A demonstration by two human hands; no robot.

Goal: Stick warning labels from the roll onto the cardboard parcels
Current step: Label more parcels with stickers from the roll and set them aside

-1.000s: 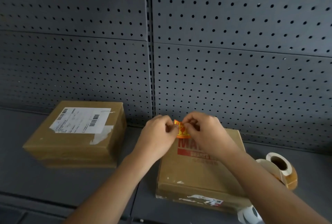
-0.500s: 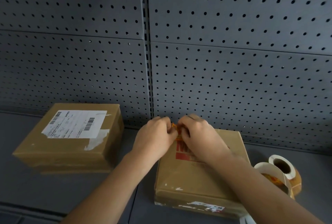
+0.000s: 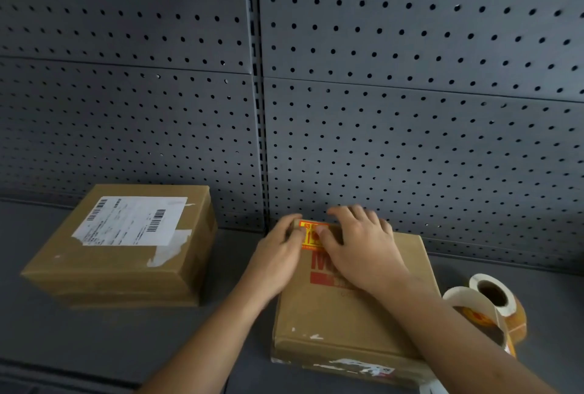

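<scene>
A: Status, left to right?
B: Left parcel (image 3: pixel 126 245): shipping slip (image 3: pixel 132 220) only, no warning label visible. My left hand (image 3: pixel 278 251) and right hand (image 3: pixel 363 251), side by side with fingers flat, press a warning label (image 3: pixel 311 235) onto the right parcel (image 3: pixel 335 314), far edge. Roll (image 3: pixel 493 308) just beside it.
A: Remaining?
B: Smooth this one, then the left parcel, I'd judge.

Your left hand (image 3: pixel 278 254) and right hand (image 3: pixel 363 248) press flat on the orange label (image 3: pixel 311 234) at the parcel's (image 3: pixel 347 314) 12 o'clock edge. A second parcel (image 3: pixel 126 267) lies at 9 o'clock, and the label roll (image 3: pixel 493 308) at 3 o'clock.
</scene>
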